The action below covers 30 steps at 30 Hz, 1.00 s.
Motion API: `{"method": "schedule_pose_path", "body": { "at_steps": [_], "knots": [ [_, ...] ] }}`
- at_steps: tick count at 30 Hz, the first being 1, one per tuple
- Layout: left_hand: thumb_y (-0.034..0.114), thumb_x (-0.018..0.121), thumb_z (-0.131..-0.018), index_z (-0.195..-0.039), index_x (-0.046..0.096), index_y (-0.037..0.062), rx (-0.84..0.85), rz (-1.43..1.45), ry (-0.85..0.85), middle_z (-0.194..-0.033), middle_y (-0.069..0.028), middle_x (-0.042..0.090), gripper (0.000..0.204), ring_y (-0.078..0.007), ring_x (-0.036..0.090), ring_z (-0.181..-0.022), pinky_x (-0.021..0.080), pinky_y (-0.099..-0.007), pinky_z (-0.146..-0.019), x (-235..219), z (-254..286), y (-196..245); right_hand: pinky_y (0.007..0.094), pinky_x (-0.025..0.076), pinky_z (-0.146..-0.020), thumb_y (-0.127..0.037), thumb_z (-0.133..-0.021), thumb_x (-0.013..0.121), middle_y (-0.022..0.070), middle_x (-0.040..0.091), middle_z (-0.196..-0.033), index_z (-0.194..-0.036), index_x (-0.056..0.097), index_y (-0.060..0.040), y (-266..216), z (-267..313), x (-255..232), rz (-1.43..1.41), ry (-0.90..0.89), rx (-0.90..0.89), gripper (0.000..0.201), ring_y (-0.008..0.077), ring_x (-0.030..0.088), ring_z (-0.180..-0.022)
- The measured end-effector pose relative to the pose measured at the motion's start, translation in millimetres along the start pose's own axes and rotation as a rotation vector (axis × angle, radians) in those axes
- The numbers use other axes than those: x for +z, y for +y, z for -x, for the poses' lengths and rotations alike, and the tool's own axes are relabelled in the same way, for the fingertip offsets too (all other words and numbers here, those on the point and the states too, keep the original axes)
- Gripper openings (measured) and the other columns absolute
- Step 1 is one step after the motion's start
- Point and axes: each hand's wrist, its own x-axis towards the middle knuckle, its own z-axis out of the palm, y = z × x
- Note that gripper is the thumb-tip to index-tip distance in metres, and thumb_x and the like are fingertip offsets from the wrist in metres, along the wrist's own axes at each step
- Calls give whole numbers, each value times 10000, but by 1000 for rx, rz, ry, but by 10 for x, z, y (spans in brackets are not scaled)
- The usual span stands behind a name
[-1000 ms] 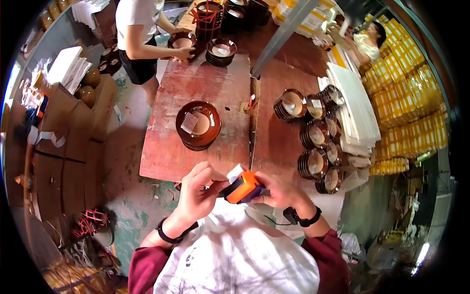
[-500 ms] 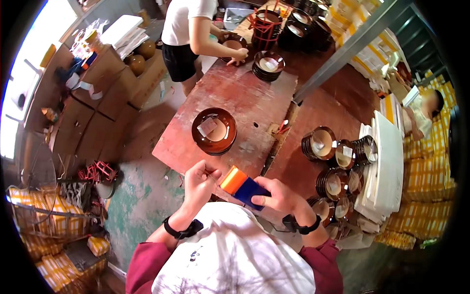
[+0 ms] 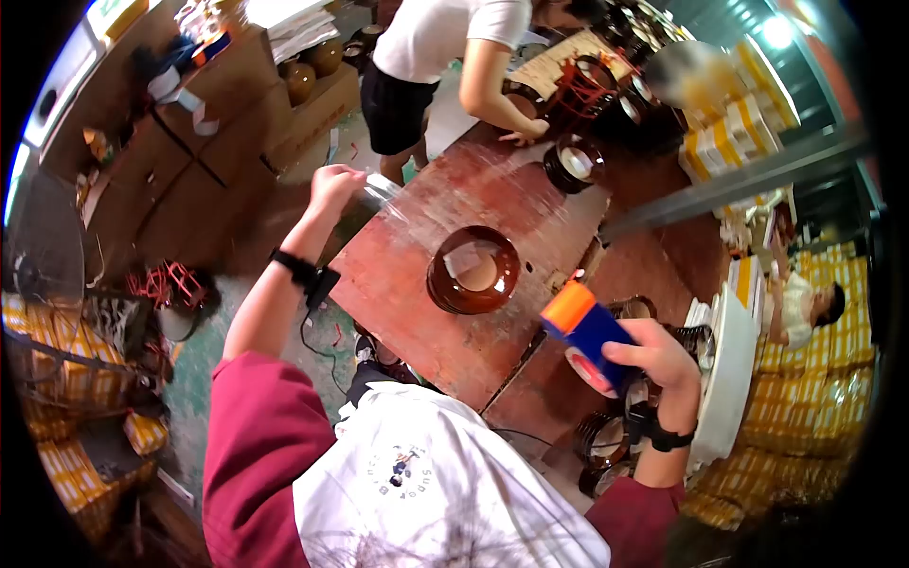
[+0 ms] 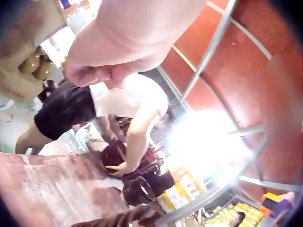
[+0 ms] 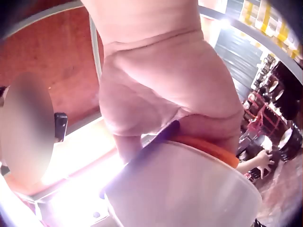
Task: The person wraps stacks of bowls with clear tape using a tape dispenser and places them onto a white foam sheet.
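Note:
In the head view my left hand [image 3: 333, 192] is stretched out over the far left edge of the red table [image 3: 398, 284], pinching the end of a clear strip of tape [image 3: 383, 189]. My right hand [image 3: 658, 355] grips a blue and orange tape dispenser [image 3: 589, 343] above the right part of the table. Between the hands, a stack of brown glazed bowls [image 3: 509, 270] stands on the table, with a pale label or paper [image 3: 464, 257] in the top bowl. In the right wrist view a broad pale roll [image 5: 184, 189] fills the space below my right hand.
Another person in a white top [image 3: 445, 43] bends over bowls at the table's far end, near a second bowl stack [image 3: 573, 163]. More bowl stacks [image 3: 601, 437] stand on the right beside white boards [image 3: 724, 369]. A metal post [image 3: 739, 189] slants across the right side.
My hands have moved apart from close together: the left forward and left with the tape end, the right out to the right with the dispenser. The head view has turned.

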Motion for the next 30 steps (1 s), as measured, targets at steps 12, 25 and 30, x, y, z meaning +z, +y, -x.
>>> {"method": "schedule_pose_path", "body": {
  "at_steps": [12,25,30],
  "knots": [
    [282,842,-770,-768,724,-19,-285,-132,-5,-755,-153,714,324,-239,676,-698,522,-406,-691,810,-720,-1886,306,546,-548,-279,-973,654,99,689,-753,-908,679,60,-1832,-1205,938,491,186,370,347,179,662,-593],
    [147,711,-764,-863,722,-34,-212,-302,46,-971,-293,697,206,-443,685,-985,551,-510,-855,1541,174,-2220,268,526,-664,-350,-915,725,85,724,-805,-905,734,48,-1957,-1892,868,649,230,519,398,125,658,-658],
    [223,783,-806,-787,723,-21,-120,-352,15,-887,-293,690,252,-470,685,-883,545,-522,-776,1611,336,-2223,272,523,-660,-335,-928,715,84,725,-792,-881,733,39,-1747,-1778,663,512,231,459,377,124,655,-648]
  ]
}}
